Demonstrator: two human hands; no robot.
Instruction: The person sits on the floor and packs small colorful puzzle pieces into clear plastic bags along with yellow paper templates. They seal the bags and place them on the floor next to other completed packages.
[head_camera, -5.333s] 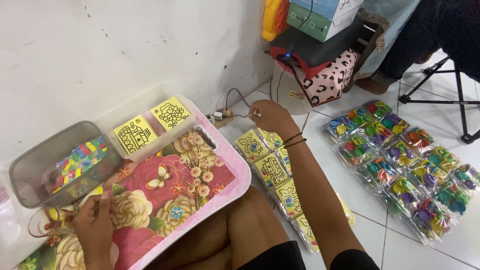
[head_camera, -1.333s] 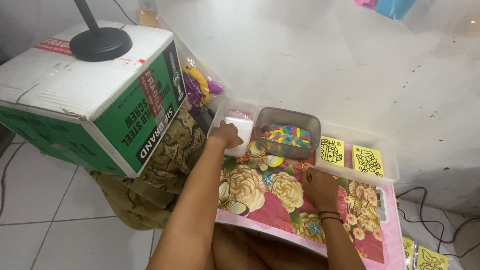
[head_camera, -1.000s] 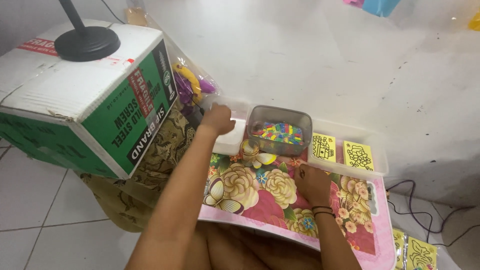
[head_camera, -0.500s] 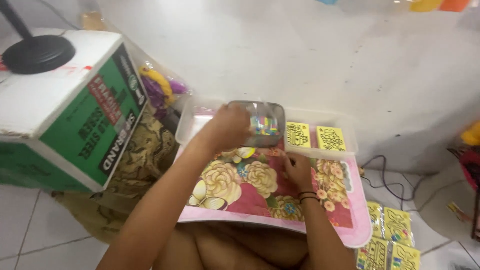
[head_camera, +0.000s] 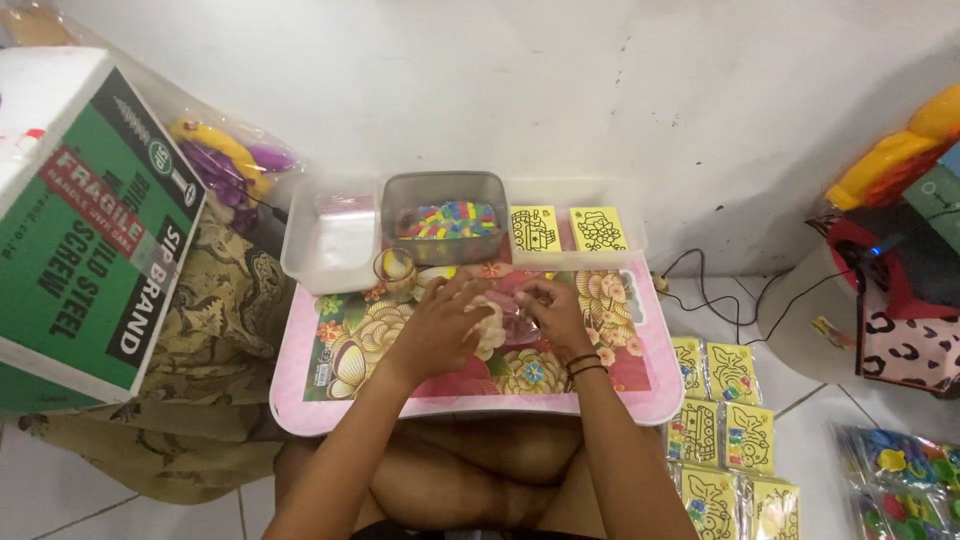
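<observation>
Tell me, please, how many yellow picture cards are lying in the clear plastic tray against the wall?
2. One yellow card lies just right of the grey container of coloured pieces; the second card lies right of it, side by side. More could be hidden under the container.

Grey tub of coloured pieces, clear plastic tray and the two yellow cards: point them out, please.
grey tub (head_camera: 444, 184): head view, far rim.
clear plastic tray (head_camera: 330, 262): head view, near wall.
yellow cards (head_camera: 534, 228): head view, left card's face.

Pink floral tray (head_camera: 330, 400), yellow cards (head_camera: 597, 228)
</observation>
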